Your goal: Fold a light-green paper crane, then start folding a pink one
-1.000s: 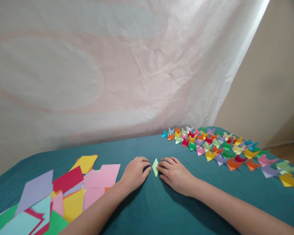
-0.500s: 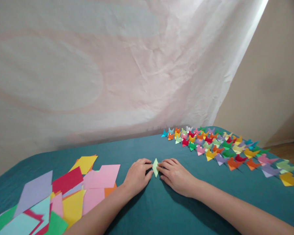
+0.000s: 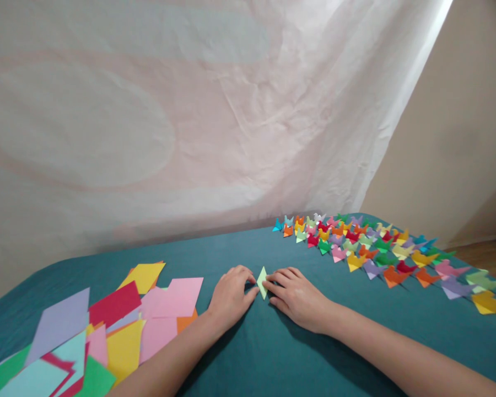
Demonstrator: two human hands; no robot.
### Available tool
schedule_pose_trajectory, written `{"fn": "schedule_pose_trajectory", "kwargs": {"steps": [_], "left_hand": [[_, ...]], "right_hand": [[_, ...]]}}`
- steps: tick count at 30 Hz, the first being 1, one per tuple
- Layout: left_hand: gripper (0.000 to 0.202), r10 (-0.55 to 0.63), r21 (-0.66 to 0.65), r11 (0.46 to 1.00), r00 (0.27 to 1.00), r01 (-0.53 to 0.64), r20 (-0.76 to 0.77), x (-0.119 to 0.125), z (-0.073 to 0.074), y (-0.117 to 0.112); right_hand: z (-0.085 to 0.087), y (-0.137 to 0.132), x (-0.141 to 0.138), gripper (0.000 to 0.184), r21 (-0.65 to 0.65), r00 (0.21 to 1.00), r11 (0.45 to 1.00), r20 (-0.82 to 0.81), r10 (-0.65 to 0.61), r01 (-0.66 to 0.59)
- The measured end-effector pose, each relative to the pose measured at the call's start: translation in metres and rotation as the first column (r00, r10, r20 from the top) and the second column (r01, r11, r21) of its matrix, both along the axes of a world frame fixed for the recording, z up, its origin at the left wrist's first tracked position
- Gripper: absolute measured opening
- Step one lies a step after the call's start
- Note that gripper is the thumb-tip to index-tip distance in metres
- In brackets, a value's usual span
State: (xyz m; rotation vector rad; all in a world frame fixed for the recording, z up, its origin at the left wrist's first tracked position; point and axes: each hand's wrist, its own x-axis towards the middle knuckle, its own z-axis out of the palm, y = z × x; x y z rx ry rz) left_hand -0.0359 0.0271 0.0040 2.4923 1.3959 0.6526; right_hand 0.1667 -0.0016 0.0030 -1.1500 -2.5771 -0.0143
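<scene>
A small pale green folded paper diamond (image 3: 263,282) lies on the teal cloth (image 3: 273,353) in the middle. My left hand (image 3: 230,295) rests on the cloth just left of it, fingers curled, fingertips pressing its left edge. From the other side my right hand (image 3: 295,295) meets the diamond, fingers bent, fingertips on its right edge. The paper is pinched flat between both hands.
A loose pile of coloured paper squares (image 3: 107,325) covers the cloth at the left. Rows of several small folded paper figures (image 3: 367,248) in many colours run along the right. A creased white sheet (image 3: 190,121) hangs behind; a beige wall (image 3: 458,138) stands at the right.
My left hand has crept slightly right, closer to the diamond. The diamond and my right hand have barely moved.
</scene>
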Motion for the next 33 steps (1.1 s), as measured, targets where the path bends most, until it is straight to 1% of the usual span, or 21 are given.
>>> {"fn": "schedule_pose_trajectory", "kwargs": {"steps": [5, 13, 22, 27, 33], "left_hand": [[0.012, -0.005, -0.010, 1.000, 1.000, 0.005, 0.016, 0.0001, -0.0002, 0.0010], [0.018, -0.033, -0.075, 0.996, 0.996, 0.038, 0.077, -0.0003, -0.0021, 0.0058], [0.023, -0.040, -0.202, 0.976, 0.983, 0.076, 0.177, 0.0029, 0.0026, 0.0067], [0.024, -0.063, -0.231, 0.965, 0.968, 0.121, 0.243, 0.0035, 0.0042, 0.0066], [0.027, -0.043, -0.237, 0.965, 0.960, 0.111, 0.276, 0.0054, 0.0024, 0.0055]], "right_hand": [[-0.0003, 0.0006, -0.0009, 0.032, -0.008, 1.000, 1.000, -0.001, -0.002, 0.002], [-0.0004, 0.0004, -0.0007, 0.032, -0.020, 1.000, 1.000, -0.006, -0.010, 0.010], [0.0013, 0.0000, -0.0006, 0.031, -0.020, 1.000, 1.000, -0.013, -0.010, 0.010], [0.0002, 0.0004, -0.0005, 0.031, -0.014, 1.000, 1.000, -0.015, -0.005, 0.005], [0.0000, 0.0001, -0.0002, 0.031, -0.019, 0.999, 1.000, -0.031, -0.008, 0.008]]}}
